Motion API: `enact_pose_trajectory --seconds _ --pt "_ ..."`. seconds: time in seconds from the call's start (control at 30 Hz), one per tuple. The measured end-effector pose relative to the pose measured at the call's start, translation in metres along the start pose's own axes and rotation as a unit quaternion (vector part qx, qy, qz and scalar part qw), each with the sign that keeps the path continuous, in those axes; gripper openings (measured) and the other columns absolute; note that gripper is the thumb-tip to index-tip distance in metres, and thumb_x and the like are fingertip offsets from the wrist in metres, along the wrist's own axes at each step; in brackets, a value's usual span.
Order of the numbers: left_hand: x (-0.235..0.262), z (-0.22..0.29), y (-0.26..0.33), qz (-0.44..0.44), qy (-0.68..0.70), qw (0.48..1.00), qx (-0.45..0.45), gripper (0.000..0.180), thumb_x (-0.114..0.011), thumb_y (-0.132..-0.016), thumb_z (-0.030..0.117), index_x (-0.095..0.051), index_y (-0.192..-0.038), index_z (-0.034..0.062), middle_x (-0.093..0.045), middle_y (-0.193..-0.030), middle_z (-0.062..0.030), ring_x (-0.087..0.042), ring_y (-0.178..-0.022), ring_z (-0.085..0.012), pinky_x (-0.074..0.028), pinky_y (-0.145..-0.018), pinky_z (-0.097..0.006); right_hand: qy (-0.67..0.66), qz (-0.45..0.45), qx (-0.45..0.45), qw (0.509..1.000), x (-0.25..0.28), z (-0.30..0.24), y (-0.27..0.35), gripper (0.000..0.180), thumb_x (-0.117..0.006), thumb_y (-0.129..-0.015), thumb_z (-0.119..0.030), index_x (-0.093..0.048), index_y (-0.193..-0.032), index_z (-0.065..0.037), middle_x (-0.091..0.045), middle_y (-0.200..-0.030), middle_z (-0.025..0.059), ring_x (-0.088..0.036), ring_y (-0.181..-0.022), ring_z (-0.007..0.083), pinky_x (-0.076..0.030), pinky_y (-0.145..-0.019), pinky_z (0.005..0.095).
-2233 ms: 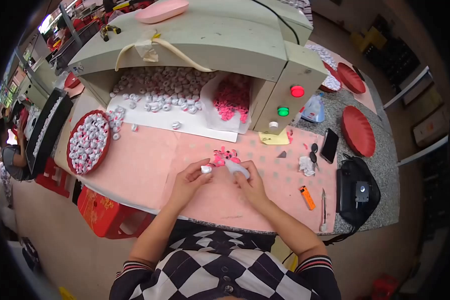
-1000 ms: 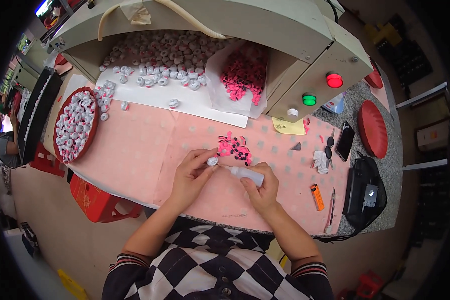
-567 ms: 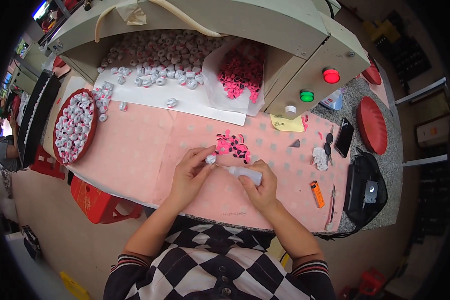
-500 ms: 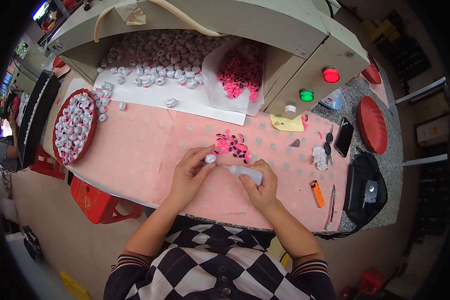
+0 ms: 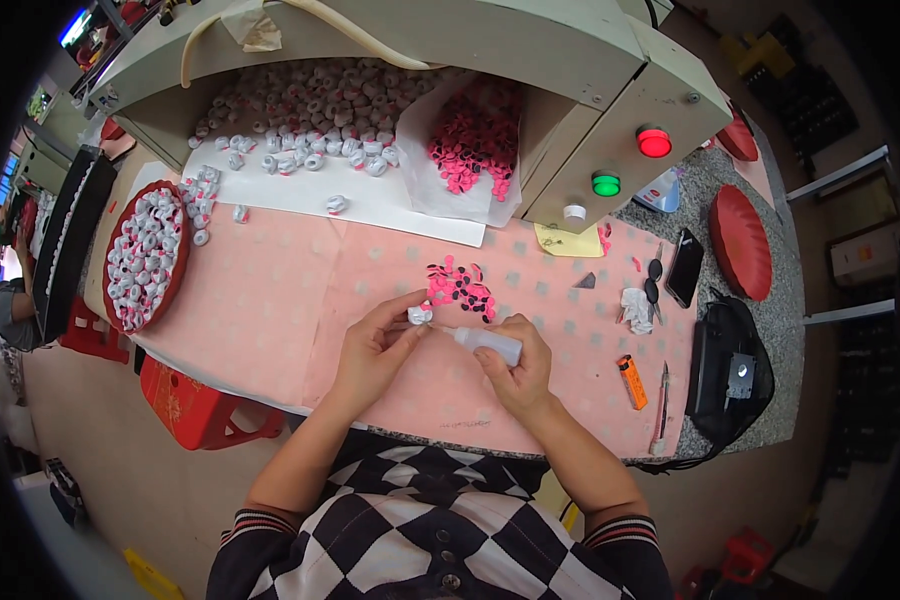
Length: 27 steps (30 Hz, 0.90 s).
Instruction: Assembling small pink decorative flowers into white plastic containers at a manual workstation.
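Note:
Between the thumb and fingers of my left hand [image 5: 378, 345] is a small round white piece [image 5: 420, 314] with a little pink on it. My right hand [image 5: 522, 372] is closed round a translucent white squeeze bottle [image 5: 494, 346], tilted so its thin nozzle points left at the white piece. Whether the nozzle tip touches the piece I cannot tell. Just beyond my hands lies a loose heap of small pink and black discs [image 5: 460, 286] on the pink patterned table cover [image 5: 270, 290].
A red bowl [image 5: 182, 262] of white pieces stands at left. Ahead, a grey machine housing [image 5: 620, 150] shelters many white pieces [image 5: 330, 100] and a bag of pink discs [image 5: 475, 140]. At right lie a phone [image 5: 684, 268], an orange lighter [image 5: 632, 382], a thin knife [image 5: 662, 408] and a black bag [image 5: 720, 375].
The view has shifted slightly. The white piece in my left hand has turned a little and shows more pink. Both hands keep their hold.

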State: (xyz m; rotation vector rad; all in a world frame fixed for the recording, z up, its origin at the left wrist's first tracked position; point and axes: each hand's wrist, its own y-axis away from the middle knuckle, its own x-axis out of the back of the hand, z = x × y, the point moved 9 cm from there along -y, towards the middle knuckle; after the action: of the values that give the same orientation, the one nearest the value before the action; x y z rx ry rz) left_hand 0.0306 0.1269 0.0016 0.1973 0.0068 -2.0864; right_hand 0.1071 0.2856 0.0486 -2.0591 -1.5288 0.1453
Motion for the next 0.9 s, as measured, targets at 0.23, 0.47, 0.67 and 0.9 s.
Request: enact_pose_trajectory --seconds 0.23,0.47,0.67,0.9 --pt "0.0014 -0.0024 -0.0011 -0.004 0.023 1.0 0.015 0.04 -0.059 -0.087 -0.003 -0.051 -0.126 -0.0018 -0.06 -0.119 -0.0093 -0.058 -0.106 -0.0136 -0.047 -0.091 -0.027 0.01 0.01 -0.009 1.0 0.0032 -0.0022 -0.0003 0.021 -0.065 -0.086 -0.014 -0.049 -0.092 -0.002 -0.054 -0.077 0.0077 -0.046 -0.066 0.0159 -0.039 -0.058 0.028" --pt "0.0008 -0.0029 -0.0004 -0.007 0.028 0.999 0.016 0.038 -0.06 -0.088 -0.001 -0.052 -0.125 -0.002 -0.06 -0.118 -0.0094 -0.058 -0.106 -0.0142 -0.047 -0.091 -0.027 0.009 0.008 -0.013 1.0 0.0017 0.0003 0.0001 0.02 -0.065 -0.086 -0.012 -0.049 -0.093 -0.002 -0.053 -0.08 0.0085 -0.047 -0.069 0.0157 -0.039 -0.06 0.0279" --pt "0.0031 -0.0031 0.0 -0.008 0.027 0.999 0.015 0.038 -0.06 -0.088 -0.002 -0.052 -0.125 -0.0026 -0.06 -0.118 -0.0101 -0.058 -0.106 -0.0147 -0.047 -0.091 -0.027 0.018 0.017 -0.026 0.999 0.0015 0.0007 -0.0005 0.02 -0.065 -0.086 -0.013 -0.049 -0.093 -0.002 -0.053 -0.079 0.008 -0.047 -0.068 0.0148 -0.039 -0.059 0.0274" --pt "0.002 -0.0039 -0.0011 0.003 0.03 0.999 0.019 0.038 -0.059 -0.087 -0.004 -0.052 -0.124 -0.0033 -0.06 -0.118 -0.0103 -0.059 -0.105 -0.0153 -0.048 -0.091 -0.028 0.023 0.023 -0.048 0.998 0.0066 0.0042 -0.0008 0.02 -0.065 -0.086 -0.012 -0.048 -0.09 -0.003 -0.05 -0.072 0.0049 -0.043 -0.062 0.0101 -0.035 -0.054 0.0243"
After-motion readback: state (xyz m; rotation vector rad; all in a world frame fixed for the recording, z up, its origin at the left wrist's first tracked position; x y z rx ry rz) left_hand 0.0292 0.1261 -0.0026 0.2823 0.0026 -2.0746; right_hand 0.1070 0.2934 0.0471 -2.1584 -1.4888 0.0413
